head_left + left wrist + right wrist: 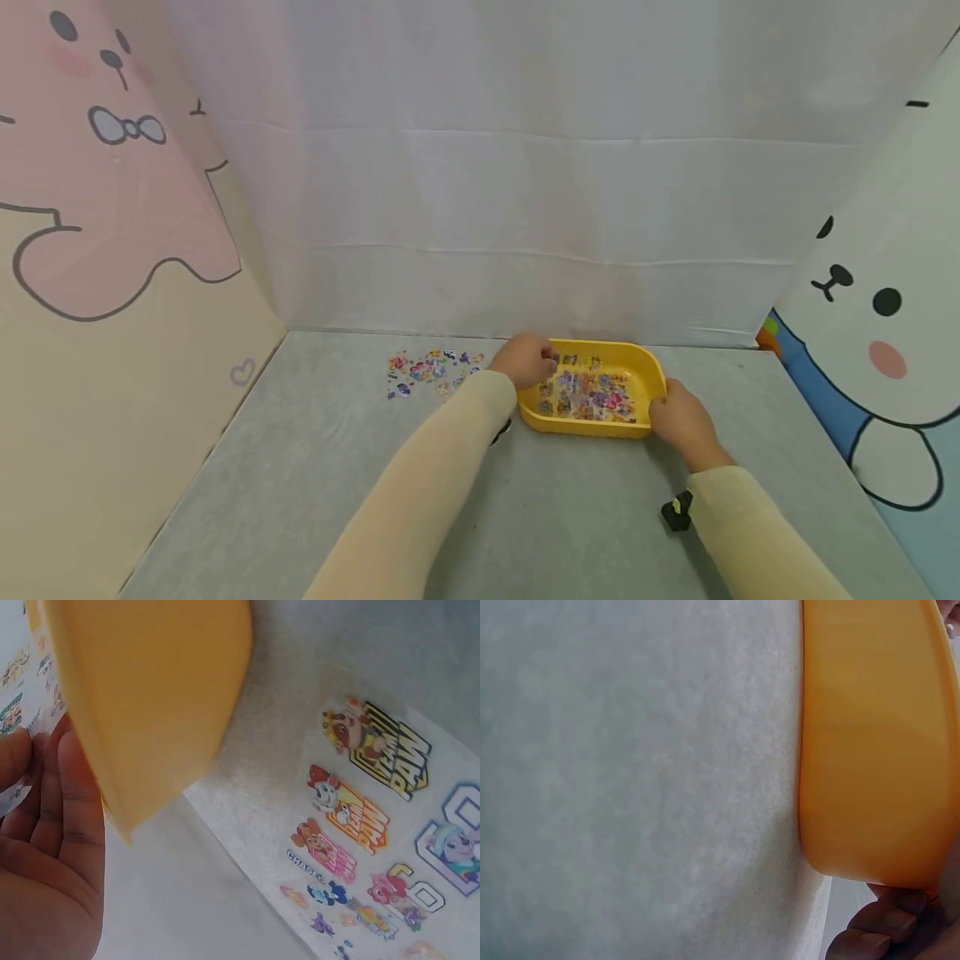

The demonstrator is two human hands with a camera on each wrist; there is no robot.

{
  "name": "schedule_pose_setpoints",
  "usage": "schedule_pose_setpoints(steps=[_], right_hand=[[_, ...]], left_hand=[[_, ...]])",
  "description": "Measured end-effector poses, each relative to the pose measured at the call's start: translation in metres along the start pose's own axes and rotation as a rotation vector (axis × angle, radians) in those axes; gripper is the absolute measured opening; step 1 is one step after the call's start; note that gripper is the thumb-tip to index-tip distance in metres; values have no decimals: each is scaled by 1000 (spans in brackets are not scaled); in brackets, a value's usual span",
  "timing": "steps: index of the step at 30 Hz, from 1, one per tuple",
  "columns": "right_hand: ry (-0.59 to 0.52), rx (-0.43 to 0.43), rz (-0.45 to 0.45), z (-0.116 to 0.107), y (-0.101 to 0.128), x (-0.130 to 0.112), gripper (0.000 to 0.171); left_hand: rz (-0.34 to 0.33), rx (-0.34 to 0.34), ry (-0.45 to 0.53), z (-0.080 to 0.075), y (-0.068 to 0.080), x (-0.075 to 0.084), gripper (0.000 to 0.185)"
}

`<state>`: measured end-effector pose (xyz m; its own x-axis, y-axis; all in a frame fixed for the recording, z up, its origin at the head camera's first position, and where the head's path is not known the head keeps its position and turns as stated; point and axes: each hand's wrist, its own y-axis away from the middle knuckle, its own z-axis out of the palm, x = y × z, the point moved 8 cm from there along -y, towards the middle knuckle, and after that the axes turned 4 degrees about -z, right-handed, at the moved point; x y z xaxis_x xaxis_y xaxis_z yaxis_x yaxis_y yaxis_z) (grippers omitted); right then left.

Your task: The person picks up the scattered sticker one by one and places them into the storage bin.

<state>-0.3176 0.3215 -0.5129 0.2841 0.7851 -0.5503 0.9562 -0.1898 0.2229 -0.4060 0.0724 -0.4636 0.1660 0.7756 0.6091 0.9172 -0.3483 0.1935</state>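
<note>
A yellow tray [585,427] stands on the grey tabletop near the back wall, holding clear sheets of colourful cartoon stickers [592,398]. At its left rim, my left hand [523,360] pinches a clear sticker sheet [45,667] between thumb and fingers. My right hand [684,423] grips the tray's right end, its fingers curled under the rim in the right wrist view. Left of the tray lies another transparent sticker sheet [423,371], flat on the table; the left wrist view shows its dog characters and "PAW" lettering [401,761] up close.
A white curtain [480,192] hangs behind the table [315,467]. Panels with cartoon animals flank it, a pink figure [127,200] on the left and a white one [892,350] on the right. A small black device [677,511] sits at the right wrist.
</note>
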Motion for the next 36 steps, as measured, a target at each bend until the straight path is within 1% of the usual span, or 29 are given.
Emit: schedule_pose_setpoints(steps=[2, 4, 7, 9, 11, 15, 18, 21, 24, 26, 31, 36], right_hand=[[2, 0, 1, 0, 0, 0, 56], [1, -1, 1, 0, 0, 0, 56], [2, 2, -3, -1, 1, -1, 56], [-1, 2, -4, 0, 1, -1, 57], [-5, 2, -6, 0, 1, -1, 57], [-16, 2, -6, 0, 1, -1, 57], [-18, 5, -9, -1, 2, -1, 56], [-4, 15, -19, -2, 2, 0, 56], [1, 18, -20, -3, 2, 1, 56], [0, 18, -17, -3, 3, 2, 55], [-15, 10, -12, -2, 4, 0, 55], [-20, 2, -8, -2, 5, -3, 56]], left_hand=[[6, 14, -82, 2, 1, 1, 13], [5, 24, -138, 3, 2, 2, 13], [-7, 50, -189, 2, 3, 2, 26], [-7, 73, -197, -2, 3, 1, 34], [-2, 99, -200, -7, 3, -2, 38], [19, 145, -194, -21, 5, -7, 35], [14, 161, -177, -32, 6, -14, 29], [-3, 166, -125, -40, 7, -25, 24], [-17, 177, -71, -46, 7, -41, 20], [-25, 186, -54, -49, 8, -52, 17], [-69, 206, -12, -55, 10, -80, 13], [-101, 209, 16, -60, 15, -105, 14]])
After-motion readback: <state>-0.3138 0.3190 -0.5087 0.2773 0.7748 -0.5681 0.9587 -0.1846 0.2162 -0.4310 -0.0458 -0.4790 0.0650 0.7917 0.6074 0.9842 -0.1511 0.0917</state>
